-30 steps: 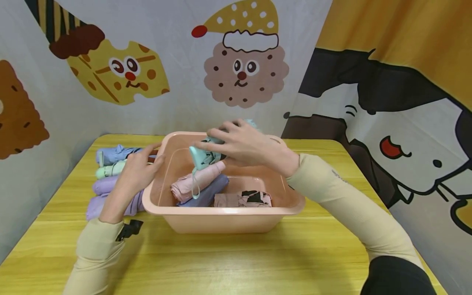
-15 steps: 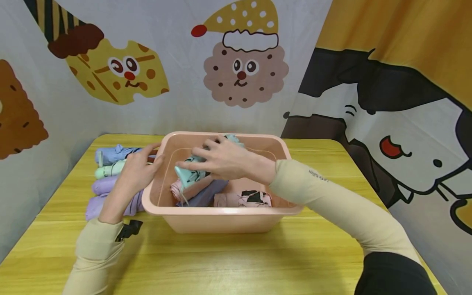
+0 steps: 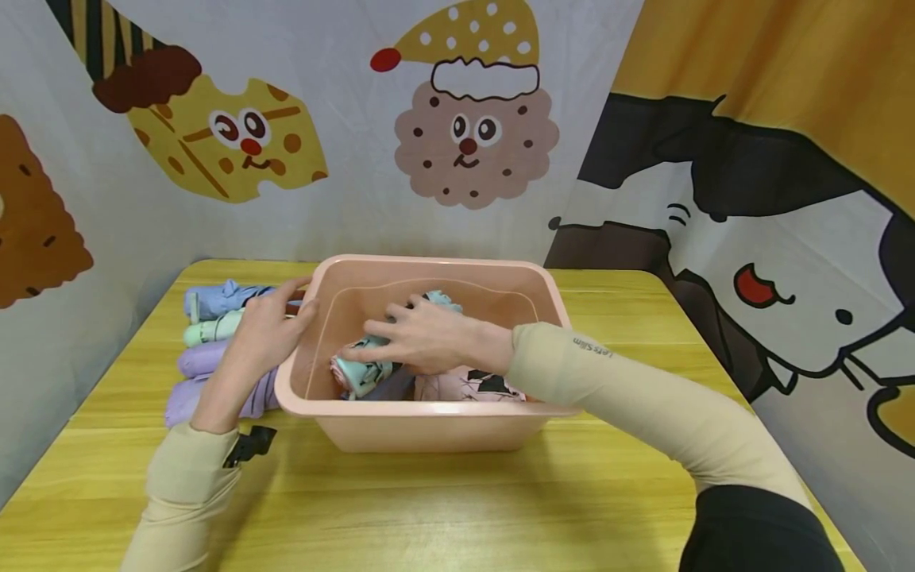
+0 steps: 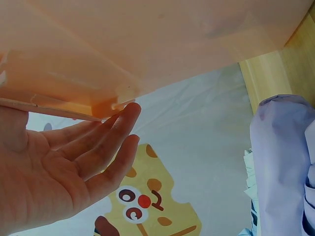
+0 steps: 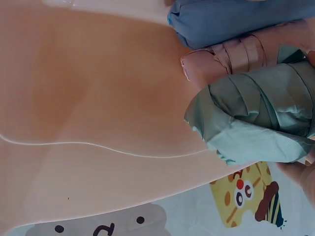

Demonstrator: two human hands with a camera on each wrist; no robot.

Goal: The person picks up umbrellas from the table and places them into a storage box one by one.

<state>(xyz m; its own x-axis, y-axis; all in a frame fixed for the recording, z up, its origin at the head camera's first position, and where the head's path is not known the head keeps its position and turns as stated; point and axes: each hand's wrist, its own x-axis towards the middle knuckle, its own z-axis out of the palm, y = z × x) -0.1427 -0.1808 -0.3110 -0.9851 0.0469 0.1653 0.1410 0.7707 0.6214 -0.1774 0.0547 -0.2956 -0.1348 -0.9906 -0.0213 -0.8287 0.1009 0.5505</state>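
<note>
My right hand is low inside a peach plastic basin, gripping a folded teal umbrella. In the head view the hand covers the umbrella's middle, and both ends stick out. A folded pink umbrella and a blue one lie beside it in the basin. Another pink umbrella with a black patch lies along the near wall, partly behind my right wrist. My left hand rests at the basin's left rim, its fingers nearly straight against the outer side.
Left of the basin, folded umbrellas lie in a row on the wooden table: a blue one, a green one and purple ones. A printed cloth hangs behind the table.
My right hand has lowered the teal umbrella from above the rim into the basin, moving left and toward me, over the pink and blue umbrellas. My left hand has stayed at the rim.
</note>
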